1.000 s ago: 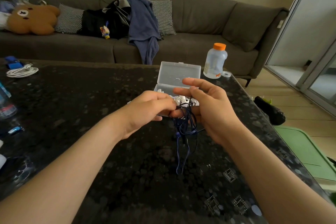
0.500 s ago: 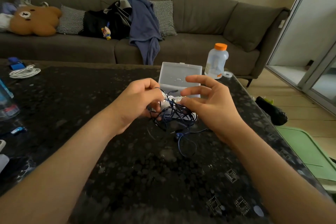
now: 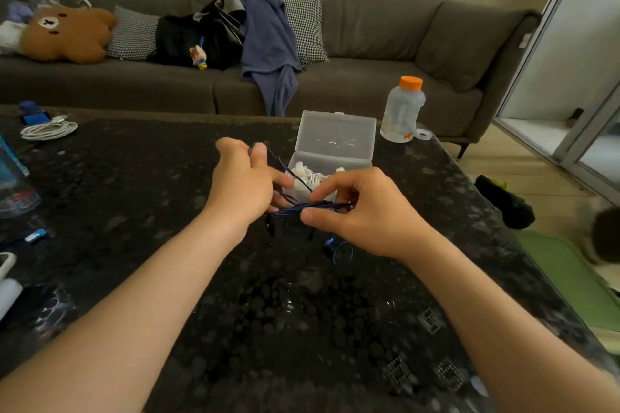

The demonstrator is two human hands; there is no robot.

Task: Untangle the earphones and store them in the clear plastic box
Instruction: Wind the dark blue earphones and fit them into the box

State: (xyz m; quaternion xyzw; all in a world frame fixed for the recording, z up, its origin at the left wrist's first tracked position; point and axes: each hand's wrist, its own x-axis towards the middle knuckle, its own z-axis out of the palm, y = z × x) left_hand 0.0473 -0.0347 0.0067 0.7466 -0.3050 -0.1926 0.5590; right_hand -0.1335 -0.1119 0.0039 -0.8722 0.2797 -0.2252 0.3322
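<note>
Ok, untangling step, roughly mid-way by my read. Left hand (image 3: 245,184), just front-left of the clear rectangular plastic box (image 3: 335,159), pinches one strand of the thin dark-blue earphone cable (image 3: 312,206) btwn thumb and fingers, strand held up and out to the side. Right hand (image 3: 362,214), just in front of box, grips the flattened bunch of the same cable btwn thumb and forefinger. Cable is stretched btwn both hands in the air just in front of box, not in it yet. One end w/ a small loop (image 3: 339,250) dangles under right hand, near the black speckled stone tabletop (image 3: 268,312).

Doing it well (judgement):
- Right-hand pinch should be light so strands can slide.
- Draw the single strand slowly and feed the free end back thru loops. A hard tug prob tightens the knot.
- Cord is thin and limp and snags on itself, and the dangling end could catch.
- Once straight, coil it loosely before it goes in.

Containers:
- Box is open, w/ its hinged clear lid (image 3: 337,134) standing up at the back.
- Inside is a pile of white earphones and cords (image 3: 308,176) covering much of the base. Can't tell how much room is left, since the hands hide the front part.
- Translucent plastic bottle w/ orange cap (image 3: 402,111) stands behind-right of box, cap on, contents unclear.
- Small clear tape roll (image 3: 423,134) lies further right of box.
</note>
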